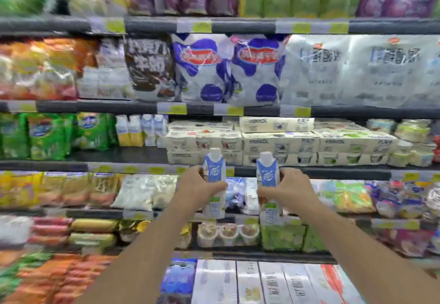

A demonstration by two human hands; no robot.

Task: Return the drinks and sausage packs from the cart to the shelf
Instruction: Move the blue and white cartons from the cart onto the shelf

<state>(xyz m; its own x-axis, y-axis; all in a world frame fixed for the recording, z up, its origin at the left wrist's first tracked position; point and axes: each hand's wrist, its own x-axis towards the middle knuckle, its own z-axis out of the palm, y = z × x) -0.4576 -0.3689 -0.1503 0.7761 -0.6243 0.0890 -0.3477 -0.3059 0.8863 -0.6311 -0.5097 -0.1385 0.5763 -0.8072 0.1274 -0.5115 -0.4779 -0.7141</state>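
Both hands are raised before a supermarket chiller, each wrapped around a drink carton. Left hand (200,184) grips the left carton (214,180) at mid-height, thumb across its front; right hand (287,188) closes likewise on the right carton (267,184). The two cartons are upright, tapered paperboard packs, white with blue printed panels and pale screw caps, held apart side by side in front of the dark shelf edge (309,173). Similar small cartons (142,130) stand on the shelf above to the left, beside stacked cream-coloured yoghurt multipacks (273,142). Glossy, crinkled plastic bags (228,68) with blue spots fill a higher tier. Yellow price tags (177,108) line the shelf rails. Motion blur smears the outer packaging.
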